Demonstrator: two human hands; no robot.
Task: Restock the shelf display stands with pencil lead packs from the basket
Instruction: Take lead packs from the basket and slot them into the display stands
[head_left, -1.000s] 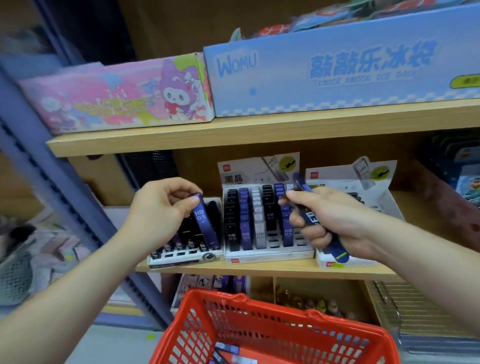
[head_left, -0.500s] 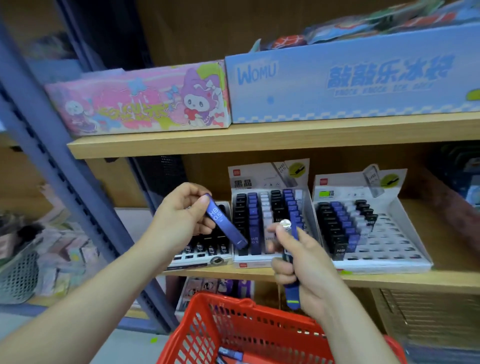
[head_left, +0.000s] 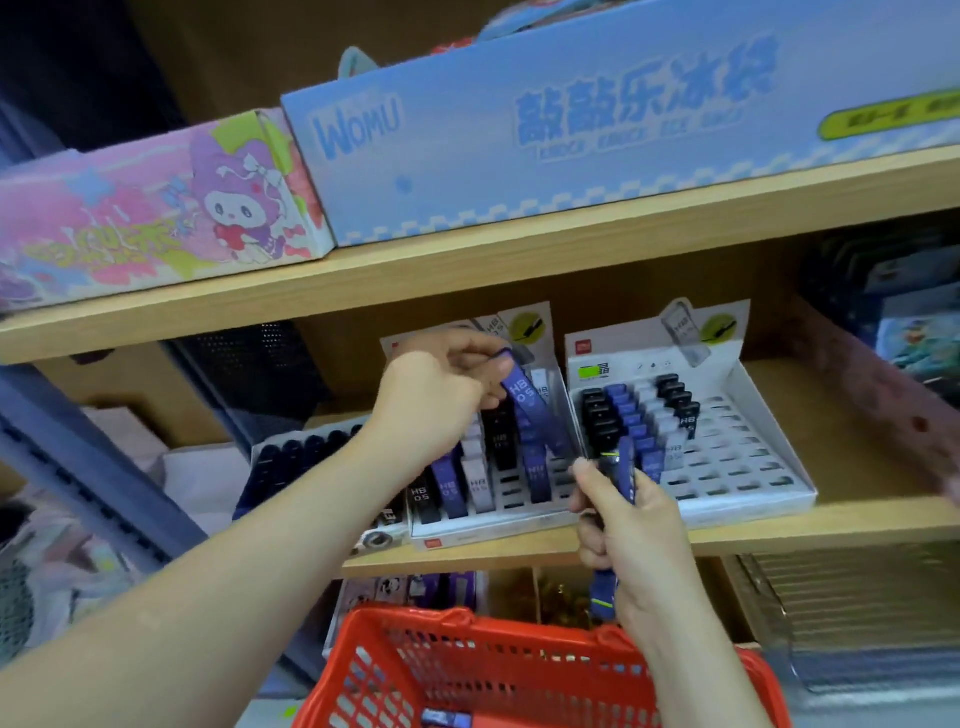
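left grip (head_left: 436, 400): pinching one blue lead pack (head_left: 524, 397) by its top end, tilted over the middle stand (head_left: 493, 535), its lower end down among the rows
right grip (head_left: 636, 525): wrapped round a bunch of packs (head_left: 626, 467), just in front of the stands; fingers cover most of them, can't count
right stand (head_left: 753, 506): left columns filled
left stand (head_left: 382, 538): dark, blurry, half behind the forearm
basket (head_left: 395, 675): red, nearest, cut off at the bottom edge

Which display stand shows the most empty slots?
The rightmost white stand: its whole right half is bare slots. The middle stand has only a few gaps. The left stand is partly hidden.
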